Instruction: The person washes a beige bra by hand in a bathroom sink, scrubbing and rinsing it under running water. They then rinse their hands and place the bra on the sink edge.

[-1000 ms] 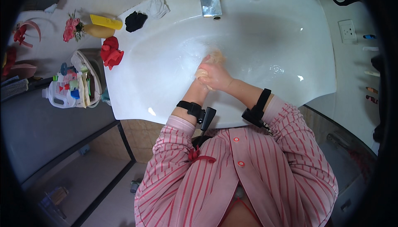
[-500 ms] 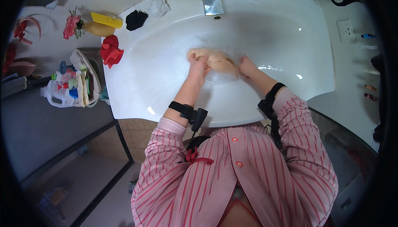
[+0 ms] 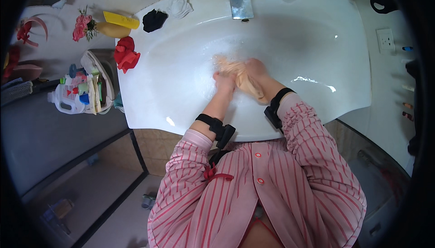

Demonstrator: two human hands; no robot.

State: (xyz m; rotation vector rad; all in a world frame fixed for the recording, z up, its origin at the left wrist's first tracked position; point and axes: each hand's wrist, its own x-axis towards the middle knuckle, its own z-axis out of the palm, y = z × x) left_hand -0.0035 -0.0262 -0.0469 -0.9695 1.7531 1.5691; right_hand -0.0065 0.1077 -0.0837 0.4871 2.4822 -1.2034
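A wet, peach-coloured cloth (image 3: 247, 85) lies bunched in the white sink basin (image 3: 172, 71), with bubbly water around its far end. Its kind of garment does not show. My left hand (image 3: 224, 81) grips its left side, fingers closed on the fabric. On the right, my right hand (image 3: 256, 69) is closed over the cloth's upper part, and a loose end hangs toward me between my wrists. Beyond both hands is the metal tap (image 3: 241, 3).
Along the sink's left rim lie a red cloth (image 3: 127, 54), a black cloth (image 3: 154, 20) and a white cloth (image 3: 180, 6). A yellow tube (image 3: 121, 19), pink flowers (image 3: 82, 27) and a basket (image 3: 108, 80) of bottles stand further left. A socket (image 3: 385, 40) is on the right.
My right hand has moved left from the cloth's right end onto its upper part. My left hand has shifted slightly right and nearer. The cloth is more bunched, its loose end now pointing toward me.
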